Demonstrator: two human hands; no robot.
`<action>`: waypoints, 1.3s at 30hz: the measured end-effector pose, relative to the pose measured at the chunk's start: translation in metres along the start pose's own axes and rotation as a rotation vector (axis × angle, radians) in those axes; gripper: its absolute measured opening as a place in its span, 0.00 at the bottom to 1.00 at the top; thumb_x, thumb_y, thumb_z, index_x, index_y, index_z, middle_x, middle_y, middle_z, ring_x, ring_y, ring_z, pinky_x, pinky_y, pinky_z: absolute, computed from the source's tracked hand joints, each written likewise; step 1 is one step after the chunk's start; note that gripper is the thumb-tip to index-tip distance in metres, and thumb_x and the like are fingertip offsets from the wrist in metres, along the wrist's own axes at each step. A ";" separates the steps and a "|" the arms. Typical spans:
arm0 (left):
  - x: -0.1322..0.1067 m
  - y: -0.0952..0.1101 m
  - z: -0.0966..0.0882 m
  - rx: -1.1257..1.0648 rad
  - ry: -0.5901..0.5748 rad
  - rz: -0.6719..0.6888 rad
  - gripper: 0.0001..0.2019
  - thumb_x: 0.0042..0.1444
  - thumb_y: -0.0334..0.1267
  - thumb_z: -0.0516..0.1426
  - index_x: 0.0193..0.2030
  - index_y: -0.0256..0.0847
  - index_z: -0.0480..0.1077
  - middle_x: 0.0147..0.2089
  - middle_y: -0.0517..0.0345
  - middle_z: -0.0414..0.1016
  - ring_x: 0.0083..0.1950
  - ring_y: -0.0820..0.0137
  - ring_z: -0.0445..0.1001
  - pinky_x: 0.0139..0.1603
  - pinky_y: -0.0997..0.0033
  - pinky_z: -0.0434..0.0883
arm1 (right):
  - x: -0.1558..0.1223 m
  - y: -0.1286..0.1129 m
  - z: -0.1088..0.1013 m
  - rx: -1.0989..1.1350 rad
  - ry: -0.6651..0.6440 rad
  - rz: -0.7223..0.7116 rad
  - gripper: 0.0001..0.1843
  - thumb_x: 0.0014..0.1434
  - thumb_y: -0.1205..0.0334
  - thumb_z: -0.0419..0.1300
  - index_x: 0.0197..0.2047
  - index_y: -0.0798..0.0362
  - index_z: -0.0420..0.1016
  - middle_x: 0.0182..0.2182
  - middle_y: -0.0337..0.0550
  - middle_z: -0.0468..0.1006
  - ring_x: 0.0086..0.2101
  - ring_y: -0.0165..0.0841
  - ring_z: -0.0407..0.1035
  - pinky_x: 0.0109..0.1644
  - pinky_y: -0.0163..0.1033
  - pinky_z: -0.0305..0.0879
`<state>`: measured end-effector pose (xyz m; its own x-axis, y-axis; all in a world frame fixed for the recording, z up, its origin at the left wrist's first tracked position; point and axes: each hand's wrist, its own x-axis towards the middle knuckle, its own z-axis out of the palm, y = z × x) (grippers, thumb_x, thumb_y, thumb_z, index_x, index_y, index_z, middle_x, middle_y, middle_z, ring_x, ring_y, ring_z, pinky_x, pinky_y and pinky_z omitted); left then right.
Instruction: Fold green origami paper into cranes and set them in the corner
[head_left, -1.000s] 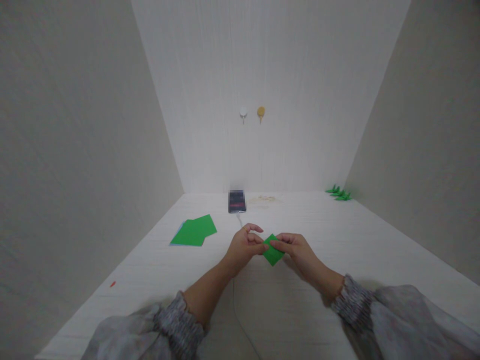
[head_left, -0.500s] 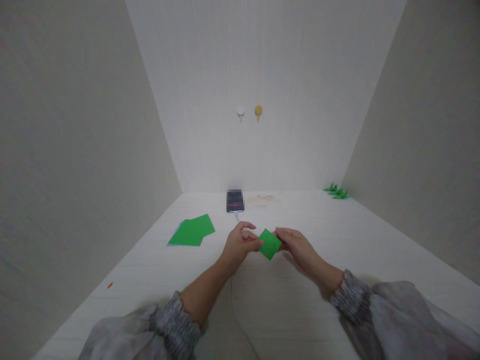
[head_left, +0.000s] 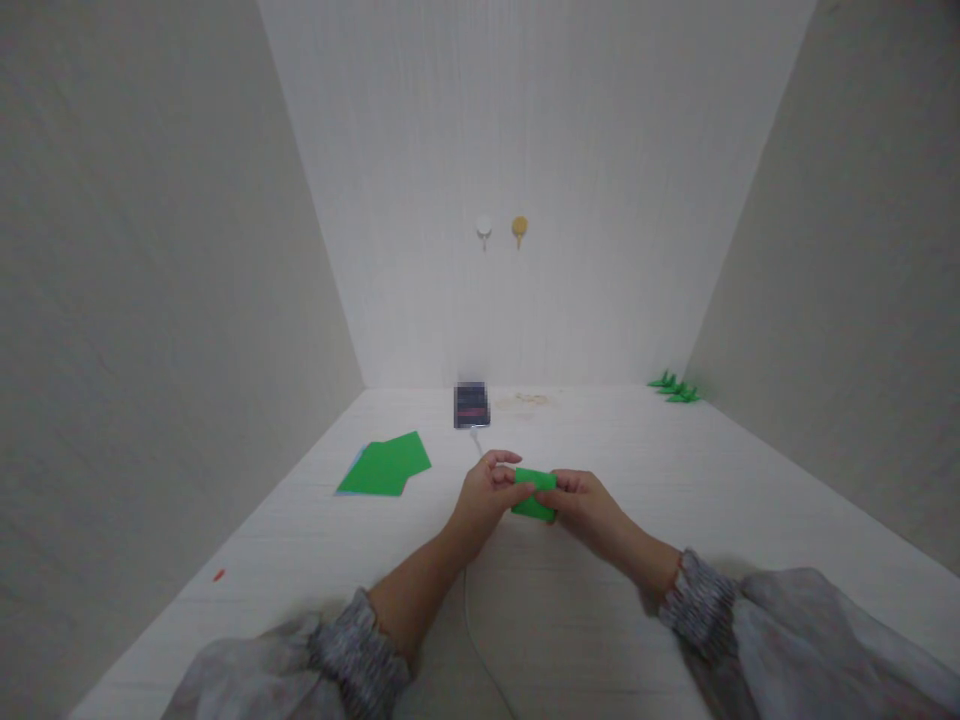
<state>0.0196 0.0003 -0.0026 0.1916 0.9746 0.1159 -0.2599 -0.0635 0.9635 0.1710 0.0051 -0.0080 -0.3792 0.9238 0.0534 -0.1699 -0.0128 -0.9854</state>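
A small square of folded green paper [head_left: 534, 506] is held above the white table between my two hands. My left hand [head_left: 487, 495] pinches it from the left, thumb on the near face and index finger raised off it. From the right, my right hand [head_left: 581, 500] grips the other edge, its thumb also on the near face. Both thumbs come close together at the middle of the paper. The fingers behind the paper are partly hidden.
Flat green sheets [head_left: 386, 466] lie at the left, with a bluish edge under them. A phone [head_left: 471, 406] with a white cable [head_left: 471, 620] sits near the back wall. Several folded green paper pieces [head_left: 675, 388] are at the back right. An orange scrap [head_left: 219, 575] lies front left.
The green paper has turned from a diamond to a nearly level square. My right thumb has come onto its near face, and my left thumb reaches further across.
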 end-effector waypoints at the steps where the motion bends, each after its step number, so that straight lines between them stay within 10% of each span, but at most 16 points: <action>1: 0.000 0.000 0.001 -0.002 -0.008 -0.011 0.22 0.35 0.36 0.63 0.38 0.37 0.60 0.24 0.62 0.71 0.24 0.74 0.69 0.29 0.74 0.64 | 0.000 0.001 0.000 -0.009 -0.015 0.016 0.08 0.41 0.63 0.62 0.19 0.57 0.67 0.15 0.35 0.66 0.18 0.25 0.58 0.23 0.32 0.52; 39: -0.006 0.001 0.003 -0.023 -0.071 -0.106 0.26 0.30 0.25 0.64 0.37 0.38 0.57 0.26 0.60 0.73 0.26 0.72 0.72 0.30 0.72 0.67 | -0.002 -0.006 0.001 -0.062 0.220 -0.113 0.09 0.45 0.57 0.59 0.24 0.55 0.71 0.21 0.39 0.73 0.22 0.30 0.64 0.27 0.35 0.59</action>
<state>0.0208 -0.0059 -0.0012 0.2857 0.9578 0.0317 -0.2559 0.0444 0.9657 0.1713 0.0032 -0.0021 -0.1523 0.9792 0.1339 -0.1411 0.1126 -0.9836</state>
